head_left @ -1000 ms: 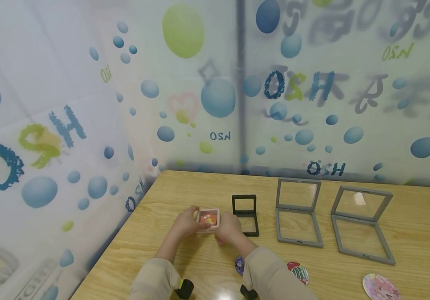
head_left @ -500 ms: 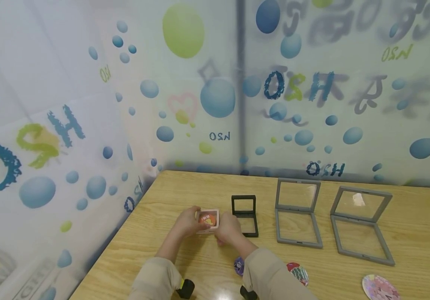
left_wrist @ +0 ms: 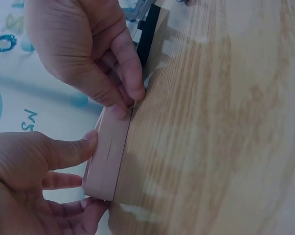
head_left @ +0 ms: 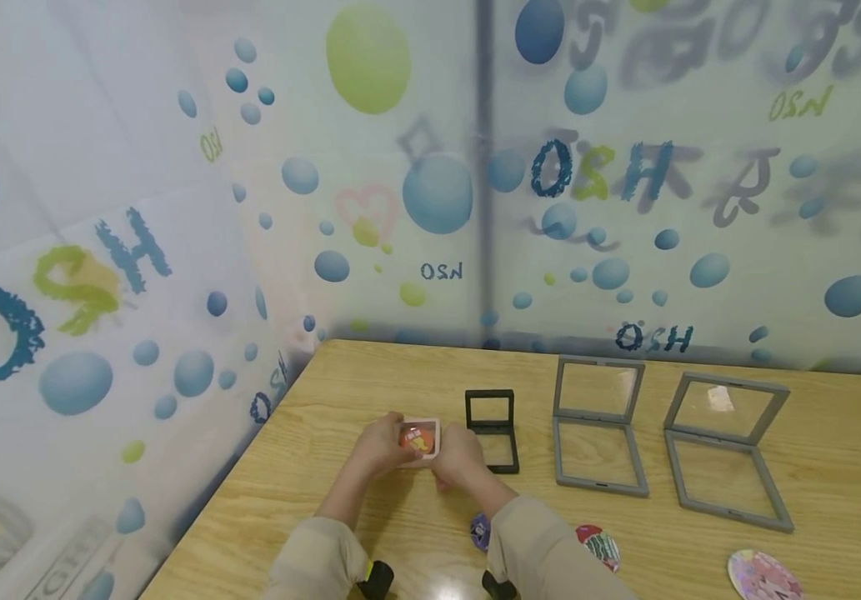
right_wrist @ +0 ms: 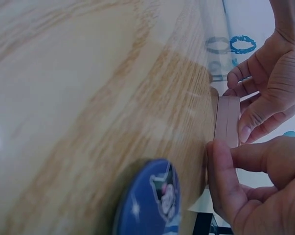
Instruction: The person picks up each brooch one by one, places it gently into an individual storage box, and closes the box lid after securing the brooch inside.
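Note:
A small pink display frame [head_left: 437, 433] stands low at the table, with a round orange badge [head_left: 419, 439] showing in its window. My left hand [head_left: 381, 447] grips its left end; in the left wrist view the thumb lies on the upper edge and the fingers reach round the end of the pink frame [left_wrist: 107, 159]. At the opposite end my right hand [head_left: 460, 457] pinches the corner, thumb and curled fingers together. A thin dark seam runs along the frame's near side in both wrist views. The hands partly cover both ends.
Just right of my hands stands an unfolded black frame [head_left: 501, 465], then two larger unfolded grey frames [head_left: 601, 485] [head_left: 733, 510]. Nearer lie a purple-blue badge [head_left: 480, 532], a red and green badge [head_left: 598, 547] and a pink badge [head_left: 764, 575]. A printed curtain [head_left: 370, 308] borders the table.

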Available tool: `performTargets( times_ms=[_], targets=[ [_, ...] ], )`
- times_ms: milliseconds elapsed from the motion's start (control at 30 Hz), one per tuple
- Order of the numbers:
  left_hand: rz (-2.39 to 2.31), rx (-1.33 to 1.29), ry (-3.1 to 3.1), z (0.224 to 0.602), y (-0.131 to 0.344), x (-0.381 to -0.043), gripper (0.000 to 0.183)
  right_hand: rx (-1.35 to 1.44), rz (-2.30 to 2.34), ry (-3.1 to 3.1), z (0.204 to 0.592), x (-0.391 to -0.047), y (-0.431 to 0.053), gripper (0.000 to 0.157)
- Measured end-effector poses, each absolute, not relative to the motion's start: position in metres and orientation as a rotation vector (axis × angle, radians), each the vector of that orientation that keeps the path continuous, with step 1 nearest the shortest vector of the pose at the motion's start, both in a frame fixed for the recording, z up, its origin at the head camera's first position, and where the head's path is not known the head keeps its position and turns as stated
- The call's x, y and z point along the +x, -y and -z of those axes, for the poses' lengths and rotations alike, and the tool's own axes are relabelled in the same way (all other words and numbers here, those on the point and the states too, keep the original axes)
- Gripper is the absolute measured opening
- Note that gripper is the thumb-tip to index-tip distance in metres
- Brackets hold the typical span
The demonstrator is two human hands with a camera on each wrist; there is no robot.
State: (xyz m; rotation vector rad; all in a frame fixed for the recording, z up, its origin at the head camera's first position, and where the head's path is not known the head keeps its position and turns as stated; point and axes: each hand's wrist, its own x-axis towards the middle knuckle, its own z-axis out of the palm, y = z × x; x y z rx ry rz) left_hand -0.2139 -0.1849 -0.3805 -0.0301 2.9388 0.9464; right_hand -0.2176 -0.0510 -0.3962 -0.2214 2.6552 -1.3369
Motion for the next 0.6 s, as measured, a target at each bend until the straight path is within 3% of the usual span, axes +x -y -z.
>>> performTargets(
  times_ms=[500,600],
  targets=[
    [-0.967,-0.049,-2.926,0.379,0.186,-0.216,0.066,-0.315,1.281,-2.677,0.394,-0.216,0.045,0.02],
    [-0.962,-0.066,-2.934,0.379,0.188,-0.216,0.065,-0.382,1.179,-2.72,0.39,-0.213,0.043,0.01]
  ],
)
